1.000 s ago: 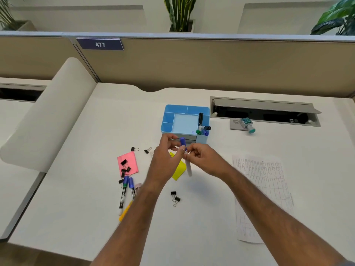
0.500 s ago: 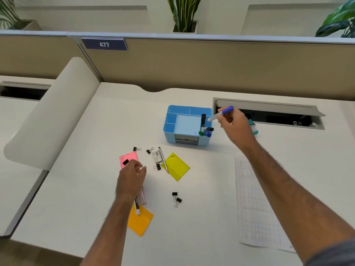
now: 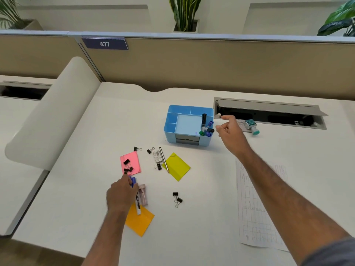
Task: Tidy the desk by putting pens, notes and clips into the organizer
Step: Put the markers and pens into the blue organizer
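The blue organizer (image 3: 172,129) stands mid-desk with several markers (image 3: 206,125) upright in its right compartment. My right hand (image 3: 231,134) hovers just right of it, fingers apart and holding nothing. My left hand (image 3: 121,194) rests at the front left, its fingers closing on a blue-capped marker (image 3: 136,198) that lies over an orange note (image 3: 139,220). A pink note (image 3: 132,162) with several black binder clips (image 3: 127,166) lies just beyond that hand. A yellow note (image 3: 177,167), a pencil (image 3: 163,159) and an eraser (image 3: 157,156) lie between hand and organizer.
Two binder clips (image 3: 177,198) lie front centre, others (image 3: 150,150) near the eraser. A printed sheet (image 3: 257,198) lies under my right forearm. A stamp (image 3: 252,126) sits by the open cable tray (image 3: 269,114). A curved divider (image 3: 51,116) rises on the left.
My right hand has dropped the blue-capped marker into the organizer and now is open beside it. My left hand has slid nearer onto a marker by the orange note.
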Demonstrator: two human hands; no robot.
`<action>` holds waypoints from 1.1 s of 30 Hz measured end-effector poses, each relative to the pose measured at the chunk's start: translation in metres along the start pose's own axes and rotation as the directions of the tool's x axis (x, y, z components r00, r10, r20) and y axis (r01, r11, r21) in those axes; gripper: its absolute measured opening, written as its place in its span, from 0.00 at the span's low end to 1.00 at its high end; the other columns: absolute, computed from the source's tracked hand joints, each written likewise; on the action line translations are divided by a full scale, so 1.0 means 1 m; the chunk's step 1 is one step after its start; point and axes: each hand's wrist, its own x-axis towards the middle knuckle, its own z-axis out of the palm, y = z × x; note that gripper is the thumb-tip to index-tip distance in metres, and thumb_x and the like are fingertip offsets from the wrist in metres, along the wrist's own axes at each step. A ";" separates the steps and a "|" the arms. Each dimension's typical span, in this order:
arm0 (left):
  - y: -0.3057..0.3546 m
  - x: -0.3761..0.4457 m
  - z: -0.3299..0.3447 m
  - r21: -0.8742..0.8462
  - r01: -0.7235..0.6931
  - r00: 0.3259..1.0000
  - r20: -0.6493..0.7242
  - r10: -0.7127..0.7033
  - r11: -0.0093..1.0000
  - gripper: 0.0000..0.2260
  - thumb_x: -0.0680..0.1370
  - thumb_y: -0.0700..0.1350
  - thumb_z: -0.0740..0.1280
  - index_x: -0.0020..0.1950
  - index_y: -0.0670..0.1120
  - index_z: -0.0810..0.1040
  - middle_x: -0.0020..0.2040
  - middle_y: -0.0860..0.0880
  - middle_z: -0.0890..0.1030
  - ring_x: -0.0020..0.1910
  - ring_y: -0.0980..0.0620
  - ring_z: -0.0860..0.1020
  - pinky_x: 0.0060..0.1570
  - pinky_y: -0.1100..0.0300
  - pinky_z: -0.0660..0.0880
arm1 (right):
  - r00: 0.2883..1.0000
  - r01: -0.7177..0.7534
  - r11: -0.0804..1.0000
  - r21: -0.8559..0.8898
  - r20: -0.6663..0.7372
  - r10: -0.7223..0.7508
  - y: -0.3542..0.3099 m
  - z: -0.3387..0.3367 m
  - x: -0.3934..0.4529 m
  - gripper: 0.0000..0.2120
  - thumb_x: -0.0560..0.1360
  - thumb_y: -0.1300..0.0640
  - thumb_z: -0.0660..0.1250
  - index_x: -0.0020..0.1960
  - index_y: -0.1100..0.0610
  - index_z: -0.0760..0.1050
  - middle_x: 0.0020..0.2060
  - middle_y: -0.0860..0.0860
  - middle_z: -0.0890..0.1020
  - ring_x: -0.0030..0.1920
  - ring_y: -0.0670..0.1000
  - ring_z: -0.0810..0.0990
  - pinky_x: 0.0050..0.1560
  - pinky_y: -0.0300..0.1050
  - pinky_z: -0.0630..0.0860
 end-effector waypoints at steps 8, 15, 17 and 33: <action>0.011 0.001 -0.002 0.064 0.024 0.998 0.048 -0.027 0.998 0.14 0.78 0.59 0.68 0.45 0.50 0.74 0.39 0.51 0.80 0.40 0.48 0.79 0.42 0.55 0.75 | 1.000 0.005 0.999 0.041 -0.014 -0.005 0.001 -0.001 -0.014 0.13 0.83 0.51 0.66 0.66 0.47 0.68 0.42 0.49 0.79 0.42 0.46 0.79 0.40 0.40 0.73; 0.016 0.003 -0.004 0.020 0.068 0.995 0.074 -0.069 0.997 0.14 0.79 0.58 0.69 0.45 0.48 0.76 0.39 0.50 0.81 0.38 0.48 0.80 0.40 0.55 0.78 | 1.000 0.007 0.998 0.064 -0.015 -0.006 0.000 0.001 -0.024 0.10 0.83 0.51 0.67 0.61 0.45 0.68 0.41 0.48 0.80 0.42 0.46 0.79 0.40 0.39 0.74; 0.016 0.004 -0.004 0.014 0.075 0.995 0.071 -0.076 0.997 0.15 0.78 0.58 0.69 0.44 0.47 0.77 0.38 0.49 0.80 0.37 0.48 0.80 0.38 0.56 0.76 | 1.000 0.014 0.997 0.079 -0.012 -0.014 0.000 0.002 -0.027 0.10 0.83 0.51 0.67 0.61 0.44 0.69 0.39 0.48 0.79 0.40 0.45 0.78 0.40 0.39 0.74; 0.042 0.019 -0.046 -0.151 -0.010 1.000 -0.010 0.009 0.989 0.13 0.77 0.51 0.70 0.36 0.47 0.73 0.30 0.49 0.77 0.28 0.51 0.74 0.28 0.59 0.67 | 0.984 0.090 0.973 0.212 0.134 -0.120 -0.015 0.005 -0.054 0.02 0.83 0.55 0.67 0.54 0.51 0.79 0.44 0.56 0.83 0.40 0.44 0.79 0.40 0.36 0.78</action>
